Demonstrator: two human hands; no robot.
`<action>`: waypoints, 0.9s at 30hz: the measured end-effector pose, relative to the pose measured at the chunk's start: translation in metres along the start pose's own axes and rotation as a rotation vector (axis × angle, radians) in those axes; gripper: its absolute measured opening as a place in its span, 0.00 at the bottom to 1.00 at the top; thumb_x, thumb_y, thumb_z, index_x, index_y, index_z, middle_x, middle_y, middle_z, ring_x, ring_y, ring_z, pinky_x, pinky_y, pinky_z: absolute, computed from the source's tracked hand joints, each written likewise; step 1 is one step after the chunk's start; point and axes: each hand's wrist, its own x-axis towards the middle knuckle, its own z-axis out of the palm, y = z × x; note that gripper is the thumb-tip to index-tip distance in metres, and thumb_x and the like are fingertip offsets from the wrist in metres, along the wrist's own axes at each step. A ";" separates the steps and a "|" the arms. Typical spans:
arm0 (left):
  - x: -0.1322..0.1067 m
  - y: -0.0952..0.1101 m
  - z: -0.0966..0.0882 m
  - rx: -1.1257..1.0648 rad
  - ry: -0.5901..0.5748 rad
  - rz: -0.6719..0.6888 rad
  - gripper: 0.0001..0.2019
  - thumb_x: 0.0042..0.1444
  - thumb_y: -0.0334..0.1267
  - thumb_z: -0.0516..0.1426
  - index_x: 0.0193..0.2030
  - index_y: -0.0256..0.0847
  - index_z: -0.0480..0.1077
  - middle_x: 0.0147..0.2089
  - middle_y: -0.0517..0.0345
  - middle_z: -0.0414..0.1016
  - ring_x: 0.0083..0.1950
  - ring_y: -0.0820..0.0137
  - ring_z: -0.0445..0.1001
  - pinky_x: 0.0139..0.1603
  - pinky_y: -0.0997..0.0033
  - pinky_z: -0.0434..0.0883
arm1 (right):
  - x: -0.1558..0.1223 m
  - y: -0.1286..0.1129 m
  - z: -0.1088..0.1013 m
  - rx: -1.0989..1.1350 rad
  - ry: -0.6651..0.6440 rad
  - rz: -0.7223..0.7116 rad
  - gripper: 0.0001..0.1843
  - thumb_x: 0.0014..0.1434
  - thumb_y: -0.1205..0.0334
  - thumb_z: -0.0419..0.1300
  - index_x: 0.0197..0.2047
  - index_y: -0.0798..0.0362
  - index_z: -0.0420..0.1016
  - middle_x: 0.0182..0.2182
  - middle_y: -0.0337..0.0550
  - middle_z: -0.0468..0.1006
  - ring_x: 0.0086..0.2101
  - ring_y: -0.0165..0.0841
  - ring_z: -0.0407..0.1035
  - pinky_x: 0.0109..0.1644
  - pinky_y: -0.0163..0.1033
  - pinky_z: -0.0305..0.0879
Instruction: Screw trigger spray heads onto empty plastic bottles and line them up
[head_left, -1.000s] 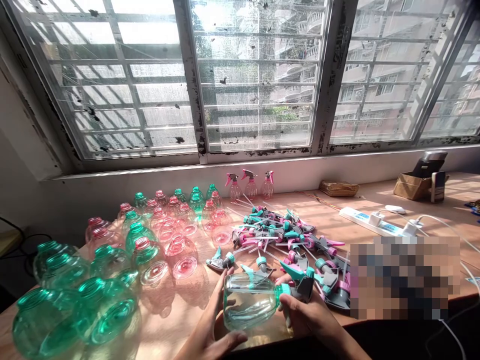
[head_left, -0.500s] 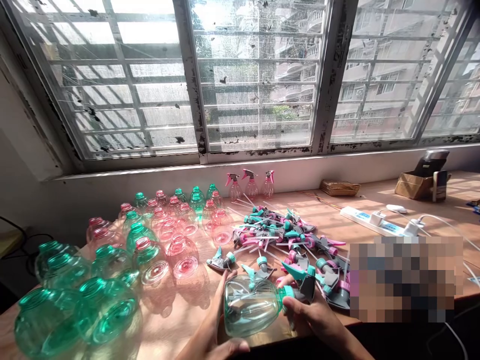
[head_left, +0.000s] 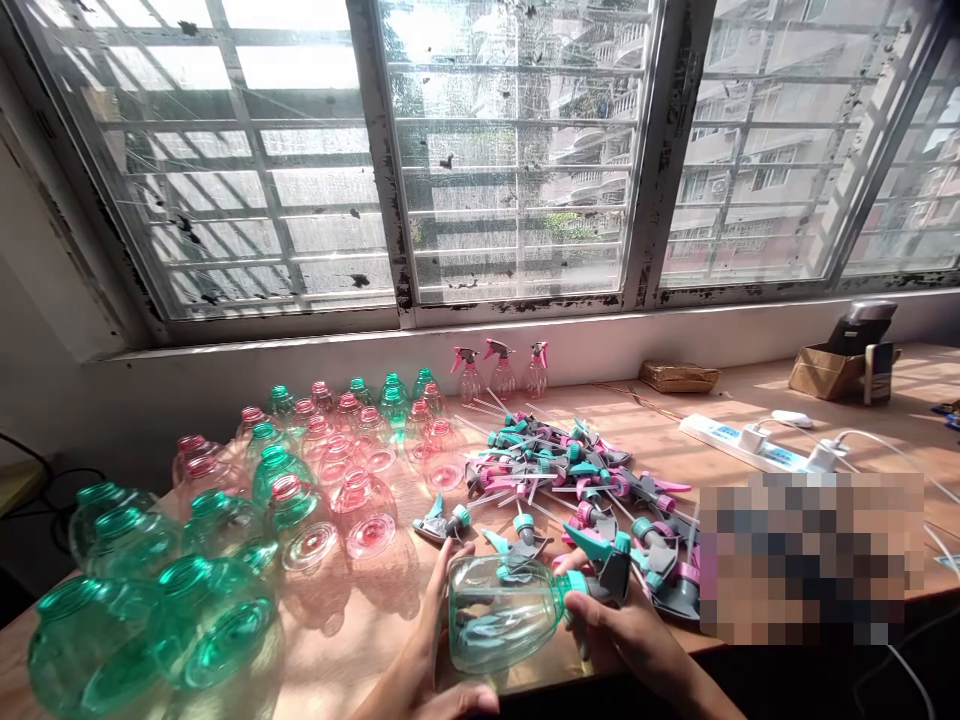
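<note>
Spray bottle (head_left: 504, 615) lies nearly level, head (head_left: 616, 572) rightward, right fingers (head_left: 591, 609) gripping neck (head_left: 559, 596), left fingers (head_left: 437, 580) cupping base (head_left: 453, 615).

Fingers (head_left: 598, 614) hold a green spray bottle (head_left: 504, 622) (sideways).

There are three pink spray bottles (head_left: 502, 378), one green spray bottle (head_left: 501, 622) and one power strip (head_left: 784, 456).

Left hand (head_left: 429, 638): lower centre of frame, cupped in wide C, fingers pointing up-frame and partly hidden, left thumb (head_left: 469, 697) low near bottom edge, pointing right. Left forearm (head_left: 384, 703) only just in frame. Right hand (head_left: 624, 625): lower right of centre, curled in grip, right thumb (head_left: 589, 608) on near side pointing left. Right forearm (head_left: 697, 680) bare, slanting up-left from bottom edge. Hands apart, palms roughly facing.
</note>
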 end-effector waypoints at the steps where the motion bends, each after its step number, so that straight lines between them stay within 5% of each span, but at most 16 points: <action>1: 0.000 0.000 0.000 -0.003 0.007 0.007 0.58 0.55 0.60 0.69 0.81 0.66 0.33 0.85 0.57 0.41 0.78 0.38 0.59 0.70 0.48 0.69 | 0.000 0.000 0.000 -0.001 -0.006 -0.009 0.31 0.56 0.40 0.75 0.55 0.51 0.78 0.22 0.34 0.80 0.21 0.33 0.74 0.30 0.40 0.71; 6: -0.003 -0.003 0.002 -0.025 0.006 0.088 0.44 0.63 0.56 0.65 0.80 0.60 0.46 0.85 0.49 0.42 0.77 0.39 0.60 0.69 0.45 0.70 | 0.001 0.002 -0.001 0.029 -0.010 0.005 0.29 0.56 0.41 0.76 0.51 0.52 0.78 0.24 0.37 0.82 0.21 0.32 0.73 0.28 0.38 0.70; 13: -0.004 -0.002 0.011 0.011 0.005 0.120 0.42 0.70 0.51 0.59 0.80 0.68 0.35 0.86 0.54 0.38 0.74 0.47 0.68 0.72 0.45 0.66 | 0.004 0.007 -0.001 0.036 0.033 0.003 0.24 0.57 0.41 0.75 0.44 0.52 0.77 0.22 0.36 0.80 0.17 0.30 0.71 0.25 0.36 0.66; 21: -0.006 0.000 0.002 0.054 0.005 0.117 0.43 0.71 0.54 0.56 0.82 0.56 0.32 0.86 0.51 0.38 0.84 0.47 0.39 0.78 0.42 0.55 | 0.002 0.006 -0.002 0.001 0.021 0.020 0.27 0.55 0.40 0.76 0.47 0.51 0.79 0.22 0.35 0.81 0.19 0.31 0.72 0.27 0.37 0.68; 27: -0.006 -0.001 0.002 0.062 0.033 0.079 0.39 0.68 0.52 0.61 0.79 0.61 0.45 0.84 0.51 0.44 0.76 0.43 0.61 0.67 0.49 0.71 | 0.003 0.006 -0.002 0.019 0.028 0.017 0.29 0.56 0.40 0.75 0.49 0.53 0.79 0.24 0.38 0.83 0.19 0.30 0.72 0.27 0.36 0.67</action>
